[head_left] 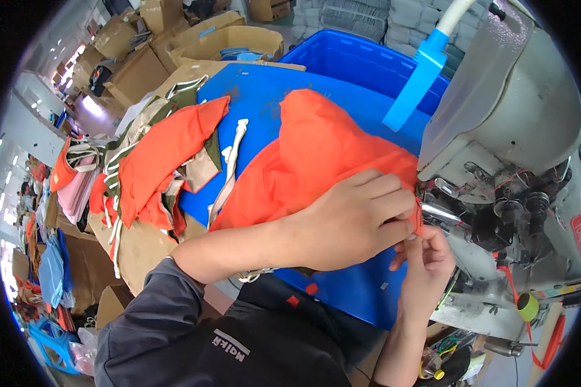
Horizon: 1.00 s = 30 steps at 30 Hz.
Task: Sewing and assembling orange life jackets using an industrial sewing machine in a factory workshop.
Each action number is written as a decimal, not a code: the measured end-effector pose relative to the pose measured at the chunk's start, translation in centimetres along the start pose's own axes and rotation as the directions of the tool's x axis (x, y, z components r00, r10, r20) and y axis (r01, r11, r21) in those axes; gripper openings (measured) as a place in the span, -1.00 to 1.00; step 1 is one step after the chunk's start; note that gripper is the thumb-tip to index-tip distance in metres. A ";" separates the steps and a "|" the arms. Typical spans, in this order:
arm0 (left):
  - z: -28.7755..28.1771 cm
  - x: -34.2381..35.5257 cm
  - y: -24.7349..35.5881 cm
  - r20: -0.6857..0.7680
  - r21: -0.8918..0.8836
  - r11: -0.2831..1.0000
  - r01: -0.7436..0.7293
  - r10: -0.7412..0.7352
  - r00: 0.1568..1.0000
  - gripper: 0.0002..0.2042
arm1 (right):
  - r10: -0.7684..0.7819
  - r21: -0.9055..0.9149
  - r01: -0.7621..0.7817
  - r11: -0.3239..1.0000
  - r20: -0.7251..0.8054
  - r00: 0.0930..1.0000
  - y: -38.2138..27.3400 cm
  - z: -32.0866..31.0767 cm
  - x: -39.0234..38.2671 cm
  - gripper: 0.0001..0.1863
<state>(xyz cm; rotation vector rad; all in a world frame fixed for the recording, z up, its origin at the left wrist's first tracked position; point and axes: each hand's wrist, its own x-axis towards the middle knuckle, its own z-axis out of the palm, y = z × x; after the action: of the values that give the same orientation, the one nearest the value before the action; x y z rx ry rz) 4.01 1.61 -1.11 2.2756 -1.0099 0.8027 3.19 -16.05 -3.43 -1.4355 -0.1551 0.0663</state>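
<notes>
My left hand (355,222) reaches across to the edge of the orange fabric (310,142), its fingers curled on the cloth at the sewing machine (510,122). Just below it, my right hand (426,264) pinches the fabric's edge with thumb and index finger, close to a metal part (440,213) of the machine. The orange fabric spreads over the blue work surface (348,297). A cream strap (235,148) lies left of it.
At the left, orange, olive and beige pieces with straps (155,161) lie on cardboard (139,251). A blue bin (339,51), a light-blue holder (413,84) and cardboard boxes (129,77) stand behind. Fabric stacks (51,264) are farther left.
</notes>
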 end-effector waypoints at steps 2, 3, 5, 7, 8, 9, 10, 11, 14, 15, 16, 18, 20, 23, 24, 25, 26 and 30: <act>-0.1 0.2 0.3 -0.001 -0.005 0.999 0.039 -0.039 0.999 -0.88 | -0.004 -0.024 0.004 1.000 0.017 1.000 -0.2 -0.1 0.2 -0.95; -0.2 0.4 0.5 0.008 -0.016 0.998 0.067 -0.067 0.998 -0.90 | -0.003 -0.029 0.004 1.000 0.024 1.000 -0.2 -0.3 0.2 -0.95; -0.2 0.6 0.7 0.010 -0.024 0.995 0.099 -0.098 0.995 -0.92 | 0.021 -0.055 -0.020 0.998 0.018 1.000 -0.5 -0.6 0.2 -0.96; -0.1 0.7 1.1 0.015 -0.008 0.994 0.109 -0.109 0.994 -0.93 | 0.031 -0.047 -0.030 0.998 0.026 0.999 -0.6 -0.7 0.3 -0.94; -0.1 0.6 1.1 0.010 -0.006 0.994 0.112 -0.112 0.994 -0.93 | 0.041 -0.035 -0.040 0.999 0.026 0.999 -0.7 -0.8 0.4 -0.92; 0.0 0.5 0.9 0.010 0.029 0.996 0.080 -0.080 0.997 -0.92 | 0.040 -0.038 -0.039 0.999 0.029 0.999 -0.9 -0.8 0.4 -0.92; 0.1 0.3 0.8 0.012 0.064 0.997 0.046 -0.047 0.999 -0.91 | 0.068 -0.008 -0.068 0.998 0.036 0.997 -1.1 -0.8 0.5 -0.89; 0.0 0.2 0.7 0.008 0.065 0.997 0.047 -0.048 0.999 -0.91 | 0.096 0.021 -0.097 0.995 0.042 0.995 -1.2 -0.9 0.5 -0.86; -0.2 -0.2 0.6 0.030 0.048 0.998 0.030 -0.032 0.999 -0.86 | 0.105 0.063 -0.110 0.992 0.068 0.992 -1.0 -1.3 0.7 -0.84; -0.2 -0.3 0.5 0.034 0.063 0.998 0.020 -0.022 0.999 -0.83 | 0.104 0.061 -0.109 0.992 0.071 0.992 -0.9 -1.3 0.7 -0.84; -0.3 -0.4 0.5 0.038 0.077 0.997 0.010 -0.013 0.999 -0.80 | 0.104 0.068 -0.109 0.992 0.081 0.991 -0.9 -1.3 0.8 -0.84; 0.1 -0.6 0.3 0.019 0.089 0.996 -0.013 0.011 1.000 -0.78 | 0.103 0.075 -0.111 0.991 0.098 0.990 -0.9 -1.2 0.8 -0.83; 0.1 -0.6 0.3 0.003 0.105 0.994 -0.033 0.033 0.999 -0.76 | 0.100 0.111 -0.111 0.988 0.095 0.990 -0.9 -1.1 0.9 -0.81; 0.4 -0.5 0.0 -0.022 0.077 0.996 -0.048 0.050 0.998 -0.76 | 0.107 0.203 -0.120 0.972 0.073 0.992 -1.8 -1.0 1.0 -0.80; 0.3 -0.5 0.0 -0.007 0.087 0.995 -0.054 0.055 0.998 -0.75 | 0.106 0.204 -0.119 0.972 0.073 0.992 -1.9 -0.9 1.1 -0.80; 0.2 -0.5 0.0 0.008 0.096 0.993 -0.061 0.061 0.998 -0.75 | 0.114 0.201 -0.126 0.972 0.066 0.991 -2.0 -0.8 1.2 -0.78; 0.2 -0.6 0.0 0.008 0.096 0.993 -0.064 0.064 0.998 -0.75 | 0.122 0.198 -0.132 0.971 0.058 0.991 -2.1 -0.8 1.2 -0.76; 0.2 -0.9 0.0 0.030 0.151 0.984 -0.092 0.089 0.996 -0.76 | 0.150 0.012 -0.152 0.988 0.088 0.985 -1.2 -1.0 1.4 -0.70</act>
<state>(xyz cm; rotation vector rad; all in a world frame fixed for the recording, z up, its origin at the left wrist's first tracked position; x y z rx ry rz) 3.59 1.91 -1.92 2.3855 -1.1035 0.9220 4.67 -17.04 -2.26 -1.4246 -0.1167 0.2546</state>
